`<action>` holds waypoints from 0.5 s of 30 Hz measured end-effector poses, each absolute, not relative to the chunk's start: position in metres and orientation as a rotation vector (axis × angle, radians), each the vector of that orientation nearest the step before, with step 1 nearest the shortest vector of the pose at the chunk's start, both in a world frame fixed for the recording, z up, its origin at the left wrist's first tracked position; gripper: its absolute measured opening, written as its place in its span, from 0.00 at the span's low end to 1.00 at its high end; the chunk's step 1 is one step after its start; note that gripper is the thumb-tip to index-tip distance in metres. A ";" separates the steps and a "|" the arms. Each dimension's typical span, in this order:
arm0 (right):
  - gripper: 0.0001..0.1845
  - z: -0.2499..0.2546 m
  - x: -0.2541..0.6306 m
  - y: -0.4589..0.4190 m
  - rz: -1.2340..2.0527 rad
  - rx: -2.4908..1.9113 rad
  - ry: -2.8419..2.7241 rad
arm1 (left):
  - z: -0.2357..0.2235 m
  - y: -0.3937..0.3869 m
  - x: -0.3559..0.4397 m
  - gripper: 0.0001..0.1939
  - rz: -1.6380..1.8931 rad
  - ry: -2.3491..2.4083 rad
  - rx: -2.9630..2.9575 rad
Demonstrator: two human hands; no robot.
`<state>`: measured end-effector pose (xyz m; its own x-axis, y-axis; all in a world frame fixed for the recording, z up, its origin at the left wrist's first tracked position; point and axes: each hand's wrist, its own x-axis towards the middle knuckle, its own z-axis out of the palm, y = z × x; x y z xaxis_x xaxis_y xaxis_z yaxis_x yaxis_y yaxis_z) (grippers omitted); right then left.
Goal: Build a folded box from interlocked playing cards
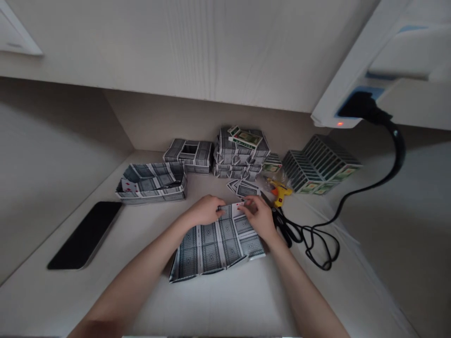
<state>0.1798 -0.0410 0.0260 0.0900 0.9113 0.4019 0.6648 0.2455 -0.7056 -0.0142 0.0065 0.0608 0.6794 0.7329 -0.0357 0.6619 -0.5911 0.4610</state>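
In front of me lies a box-like piece built from playing cards [211,246], its grey patterned card backs facing up. At its far edge my left hand [207,210] is closed on the rim. My right hand [260,217] pinches a playing card [237,210] at the far right corner, where a white face with red marks shows. Just beyond the hands, several loose cards [244,188] lie fanned on the surface. A yellow glue gun [280,192] rests to the right, close to black-handled scissors [283,230] that my right arm partly hides.
An open card tray [151,195] and a black phone [86,234] are on the left. Card boxes [190,155] and a stacked card block [241,155] stand at the back. Several card packs [320,164] sit right. A black cable [352,192] runs to the power strip [326,112].
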 end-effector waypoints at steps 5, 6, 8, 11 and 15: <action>0.07 0.039 0.168 -0.065 0.314 -1.351 -1.761 | 0.060 0.007 -0.015 0.10 0.218 1.107 2.502; 0.07 0.038 0.166 -0.067 0.396 -1.333 -1.815 | 0.060 0.007 -0.015 0.09 0.225 1.128 2.509; 0.07 0.030 0.162 -0.068 0.562 -1.359 -1.814 | 0.059 0.007 -0.014 0.10 0.226 1.186 2.504; 0.08 0.012 0.160 -0.061 0.766 -1.487 -1.530 | 0.058 0.008 -0.014 0.09 0.209 1.229 2.470; 0.27 -0.003 0.160 -0.051 0.817 -1.491 -1.216 | 0.057 0.009 -0.015 0.09 0.219 1.224 2.444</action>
<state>0.1604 -0.0505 -0.0034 0.2651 0.9602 0.0879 0.2817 0.0101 -0.9595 -0.0146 0.0093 0.0565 0.6052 0.7952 -0.0367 0.7331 -0.5388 0.4150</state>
